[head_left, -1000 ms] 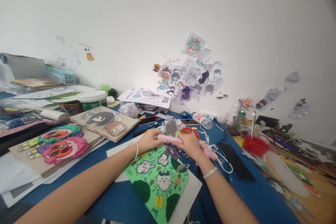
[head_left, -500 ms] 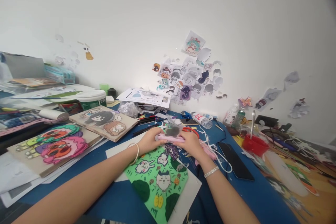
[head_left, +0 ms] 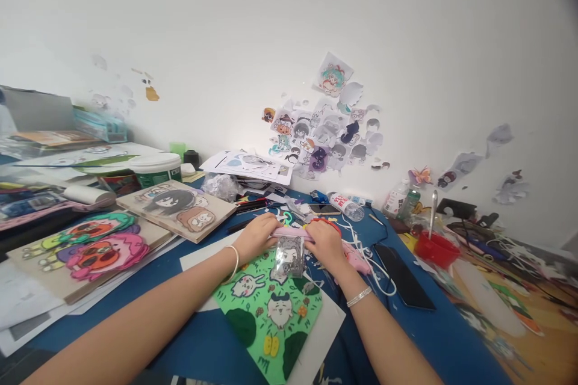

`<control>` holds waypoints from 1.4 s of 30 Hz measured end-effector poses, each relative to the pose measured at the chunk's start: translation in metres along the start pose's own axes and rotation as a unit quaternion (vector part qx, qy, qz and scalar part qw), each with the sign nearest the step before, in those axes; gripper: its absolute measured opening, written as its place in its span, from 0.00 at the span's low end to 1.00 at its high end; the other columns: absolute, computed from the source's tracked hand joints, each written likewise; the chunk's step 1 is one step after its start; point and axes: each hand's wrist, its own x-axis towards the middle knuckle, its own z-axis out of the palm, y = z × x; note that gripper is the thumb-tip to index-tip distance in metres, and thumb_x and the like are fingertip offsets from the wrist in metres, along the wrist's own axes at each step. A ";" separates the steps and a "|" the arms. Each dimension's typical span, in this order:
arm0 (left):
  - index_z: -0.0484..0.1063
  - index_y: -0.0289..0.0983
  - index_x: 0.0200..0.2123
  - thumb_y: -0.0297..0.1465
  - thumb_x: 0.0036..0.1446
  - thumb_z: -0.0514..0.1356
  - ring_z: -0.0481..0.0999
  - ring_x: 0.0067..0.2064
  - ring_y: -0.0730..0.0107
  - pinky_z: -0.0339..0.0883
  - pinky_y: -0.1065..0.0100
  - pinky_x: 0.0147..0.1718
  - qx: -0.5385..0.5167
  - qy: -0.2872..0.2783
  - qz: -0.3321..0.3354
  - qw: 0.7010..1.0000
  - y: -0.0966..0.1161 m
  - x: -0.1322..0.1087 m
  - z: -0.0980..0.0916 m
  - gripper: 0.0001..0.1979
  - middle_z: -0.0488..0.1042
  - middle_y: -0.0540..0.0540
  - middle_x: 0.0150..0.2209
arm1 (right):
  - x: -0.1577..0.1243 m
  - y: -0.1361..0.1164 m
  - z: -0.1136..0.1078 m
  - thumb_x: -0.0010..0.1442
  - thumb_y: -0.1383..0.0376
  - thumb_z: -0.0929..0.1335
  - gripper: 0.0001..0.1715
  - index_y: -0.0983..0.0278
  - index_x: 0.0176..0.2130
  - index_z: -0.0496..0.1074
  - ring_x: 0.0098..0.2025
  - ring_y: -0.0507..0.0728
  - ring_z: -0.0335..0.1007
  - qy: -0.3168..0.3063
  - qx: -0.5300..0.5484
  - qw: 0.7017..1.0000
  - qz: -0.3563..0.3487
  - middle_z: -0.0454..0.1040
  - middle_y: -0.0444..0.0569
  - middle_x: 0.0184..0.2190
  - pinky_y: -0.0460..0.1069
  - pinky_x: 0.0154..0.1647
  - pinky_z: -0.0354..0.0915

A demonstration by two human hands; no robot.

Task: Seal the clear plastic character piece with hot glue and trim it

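My left hand (head_left: pixel 259 237) and my right hand (head_left: pixel 326 242) are closed on opposite ends of a pale pink bar-shaped piece (head_left: pixel 289 232). A small clear plastic packet (head_left: pixel 289 256) with a grey-and-white cartoon figure on it hangs below the piece; how the two are joined is unclear. Both hands hover over a bright green picture (head_left: pixel 271 307) with raised cartoon animals, dark green bushes and yellow shapes. White paper (head_left: pixel 323 337) lies beneath that picture.
On the left are two cartoon boards (head_left: pixel 180 210) and a white tub (head_left: pixel 156 162). To the right lie a pink object (head_left: pixel 359 257) with a white cable, a black tablet-like slab (head_left: pixel 404 277) and a red bowl (head_left: pixel 437 249) holding a spoon. A bottle (head_left: pixel 345 206) lies at the back.
The pink piece has turned and risen slightly. The clear packet, seen above it before, now hangs down below it over the green picture. Both hands keep their hold.
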 end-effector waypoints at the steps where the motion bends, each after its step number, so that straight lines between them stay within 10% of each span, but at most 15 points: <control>1: 0.67 0.34 0.37 0.24 0.54 0.54 0.70 0.42 0.59 0.66 0.61 0.41 0.006 0.004 0.009 1.000 0.000 0.000 0.000 0.07 0.73 0.42 0.34 | 0.000 0.000 -0.001 0.55 0.68 0.67 0.02 0.63 0.29 0.68 0.32 0.57 0.62 0.004 -0.003 1.000 -0.007 0.71 0.48 0.28 0.49 0.31 0.54; 12: 0.68 0.35 0.34 0.26 0.58 0.49 0.69 0.39 0.58 0.64 0.58 0.41 0.047 -0.016 0.042 0.998 -0.003 0.002 -0.001 0.08 0.73 0.39 0.33 | 0.000 -0.004 -0.004 0.57 0.68 0.64 0.06 0.64 0.35 0.71 0.34 0.60 0.59 0.000 -0.021 0.999 -0.033 0.70 0.52 0.31 0.52 0.36 0.56; 22: 0.67 0.35 0.27 0.44 0.56 0.55 0.69 0.31 0.63 0.62 0.63 0.33 0.019 -0.085 -0.059 0.994 -0.003 0.002 0.000 0.17 0.69 0.46 0.25 | 0.001 -0.007 -0.006 0.60 0.57 0.63 0.15 0.66 0.35 0.72 0.35 0.60 0.67 -0.074 0.012 0.997 0.017 0.74 0.53 0.32 0.50 0.37 0.57; 42: 0.63 0.37 0.22 0.47 0.55 0.51 0.62 0.22 0.73 0.52 0.72 0.21 -0.156 -0.189 -0.191 0.951 0.001 0.004 0.001 0.20 0.60 0.55 0.19 | 0.000 0.004 -0.004 0.59 0.50 0.62 0.21 0.62 0.27 0.68 0.26 0.51 0.62 -0.216 0.215 0.947 0.106 0.68 0.41 0.23 0.44 0.24 0.49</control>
